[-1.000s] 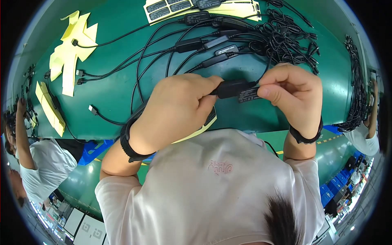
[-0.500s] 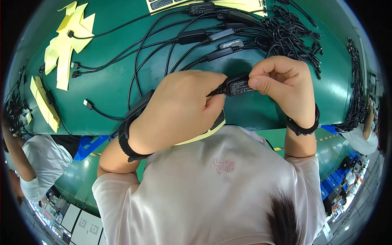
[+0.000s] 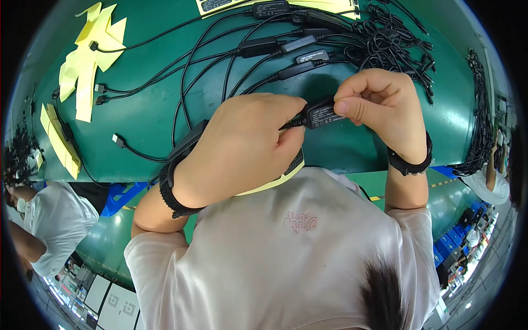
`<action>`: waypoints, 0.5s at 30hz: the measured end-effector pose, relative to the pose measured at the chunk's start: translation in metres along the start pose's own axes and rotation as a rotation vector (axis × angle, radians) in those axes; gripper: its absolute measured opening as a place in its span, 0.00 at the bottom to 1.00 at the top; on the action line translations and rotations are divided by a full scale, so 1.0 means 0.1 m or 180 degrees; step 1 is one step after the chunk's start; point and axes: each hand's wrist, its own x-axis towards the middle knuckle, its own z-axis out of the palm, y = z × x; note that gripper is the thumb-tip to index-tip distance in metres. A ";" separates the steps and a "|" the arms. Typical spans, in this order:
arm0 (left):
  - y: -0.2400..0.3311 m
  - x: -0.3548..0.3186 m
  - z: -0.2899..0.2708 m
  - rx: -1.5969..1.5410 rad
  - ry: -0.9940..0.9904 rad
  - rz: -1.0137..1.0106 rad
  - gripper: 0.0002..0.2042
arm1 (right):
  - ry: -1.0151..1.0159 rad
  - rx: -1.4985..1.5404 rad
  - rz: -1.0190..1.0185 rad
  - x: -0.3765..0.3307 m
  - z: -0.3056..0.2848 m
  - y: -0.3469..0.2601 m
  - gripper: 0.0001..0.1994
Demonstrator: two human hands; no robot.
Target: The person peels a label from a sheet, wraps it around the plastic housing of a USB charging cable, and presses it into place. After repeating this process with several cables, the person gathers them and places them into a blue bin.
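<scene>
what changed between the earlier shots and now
The small black cable module stayed pinched between both hands, but it turned: a second ago it lay level between the fingertips, now it slants, its cable end tucked under the left hand. The right hand closed over its other end. The loose cables and yellow paper strips on the green table lie as before.

A small black rectangular plastic cable module [image 3: 324, 114] with a pale printed label on its upper face lies roughly level, lifted just above the green worktop [image 3: 352, 146]. A thin black cable runs from its left end. It sits pinched between both hands, partly hidden by fingers.
</scene>
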 end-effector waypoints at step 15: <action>-0.01 0.00 -0.01 -0.0176 0.0026 0.0060 0.10 | -0.0006 -0.0010 0.0008 0.03 -0.01 0.02 0.02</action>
